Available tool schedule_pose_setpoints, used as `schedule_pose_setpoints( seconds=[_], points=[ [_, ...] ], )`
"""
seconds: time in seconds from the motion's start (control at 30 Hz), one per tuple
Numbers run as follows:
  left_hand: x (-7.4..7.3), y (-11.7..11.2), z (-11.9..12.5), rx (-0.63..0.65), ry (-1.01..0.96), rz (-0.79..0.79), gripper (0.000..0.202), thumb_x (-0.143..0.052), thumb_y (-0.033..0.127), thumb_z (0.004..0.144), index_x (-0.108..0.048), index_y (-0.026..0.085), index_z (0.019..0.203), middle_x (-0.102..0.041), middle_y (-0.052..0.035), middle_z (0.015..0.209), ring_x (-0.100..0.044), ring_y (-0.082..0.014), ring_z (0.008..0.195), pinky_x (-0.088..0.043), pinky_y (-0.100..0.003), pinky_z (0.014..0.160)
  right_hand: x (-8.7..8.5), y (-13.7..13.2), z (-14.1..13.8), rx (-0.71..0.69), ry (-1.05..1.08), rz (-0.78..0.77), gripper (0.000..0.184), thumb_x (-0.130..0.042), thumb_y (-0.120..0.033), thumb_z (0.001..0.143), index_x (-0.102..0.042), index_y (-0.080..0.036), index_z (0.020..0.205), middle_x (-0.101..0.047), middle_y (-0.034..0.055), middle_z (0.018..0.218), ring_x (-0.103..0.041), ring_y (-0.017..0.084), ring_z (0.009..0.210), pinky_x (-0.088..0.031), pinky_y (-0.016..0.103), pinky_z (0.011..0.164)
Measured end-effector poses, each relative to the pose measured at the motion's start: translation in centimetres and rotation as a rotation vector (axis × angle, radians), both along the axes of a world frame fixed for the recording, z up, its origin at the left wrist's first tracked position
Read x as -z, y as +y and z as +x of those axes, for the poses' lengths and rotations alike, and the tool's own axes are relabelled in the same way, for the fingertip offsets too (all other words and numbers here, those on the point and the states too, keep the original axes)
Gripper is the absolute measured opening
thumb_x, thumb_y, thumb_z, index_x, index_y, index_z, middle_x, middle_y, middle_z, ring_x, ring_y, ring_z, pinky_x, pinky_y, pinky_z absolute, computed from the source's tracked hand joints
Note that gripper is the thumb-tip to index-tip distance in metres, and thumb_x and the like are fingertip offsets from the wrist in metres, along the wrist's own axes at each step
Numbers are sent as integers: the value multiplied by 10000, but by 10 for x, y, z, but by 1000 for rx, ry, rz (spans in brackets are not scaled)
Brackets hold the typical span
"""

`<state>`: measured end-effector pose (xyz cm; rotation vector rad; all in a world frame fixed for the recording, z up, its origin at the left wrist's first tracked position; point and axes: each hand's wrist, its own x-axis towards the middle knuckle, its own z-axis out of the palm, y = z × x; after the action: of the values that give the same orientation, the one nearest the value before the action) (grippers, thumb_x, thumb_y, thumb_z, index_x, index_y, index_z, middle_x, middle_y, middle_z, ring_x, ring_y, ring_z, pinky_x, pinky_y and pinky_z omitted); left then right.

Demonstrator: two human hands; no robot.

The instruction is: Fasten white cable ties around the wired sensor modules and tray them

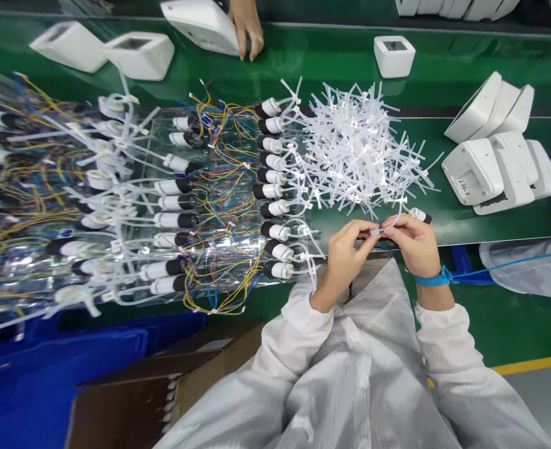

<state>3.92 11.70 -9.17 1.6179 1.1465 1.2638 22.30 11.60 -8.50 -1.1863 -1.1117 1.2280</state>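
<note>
My left hand (349, 251) is closed in a pinch on a small white fitting (375, 232) at the front edge of the bench. Its fingertips meet those of my right hand (414, 244), which pinches a thin white tube (400, 211) at the same spot. The fingers hide most of the join. Just behind my right hand lies a small cylindrical pump (420, 215), white with a black end. A heap of short white tubes with little connectors (357, 149) spreads beyond both hands.
Left of the heap, rows of pumps (275, 176) with coloured wires (223, 249) lie on clear plastic. White housings (472, 171) stand at right, others (139, 55) at far left. Another person's hand (247, 28) touches a housing (203, 25). A blue wrist cord (513, 265) runs right.
</note>
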Motion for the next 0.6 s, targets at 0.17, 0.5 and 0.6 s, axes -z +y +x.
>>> schedule_pose_setpoints(
  seconds=[0.17, 0.5, 0.6],
  points=[
    [-3, 1, 0, -4, 3, -22, 54, -788, 212, 1051, -814, 222, 1098, -860, -40, 1044, -823, -185, 941, -662, -291, 864, -5, 0, -2, 39, -119, 48, 161, -905, -405, 930, -827, -274, 876, -810, 41, 967, -775, 241, 948, -673, 389, 876],
    [-3, 0, 0, -10, 65, -7, 87, -727, 190, 1085, -799, 236, 1102, -861, -31, 1044, -815, -184, 936, -648, -303, 912, -10, -4, -4, 30, -256, 56, 85, -837, -347, 990, -833, -282, 935, -825, 51, 1019, -779, 260, 1021, -646, 418, 939],
    [0, 1, 1, 0, 76, 1, 110, -695, 167, 1092, -782, 230, 1117, -852, -39, 1070, -808, -187, 971, -640, -300, 925, -10, -3, -4, 17, -285, 48, 98, -834, -358, 993, -833, -277, 939, -826, 55, 1036, -778, 258, 1024, -639, 419, 953]
  ],
)
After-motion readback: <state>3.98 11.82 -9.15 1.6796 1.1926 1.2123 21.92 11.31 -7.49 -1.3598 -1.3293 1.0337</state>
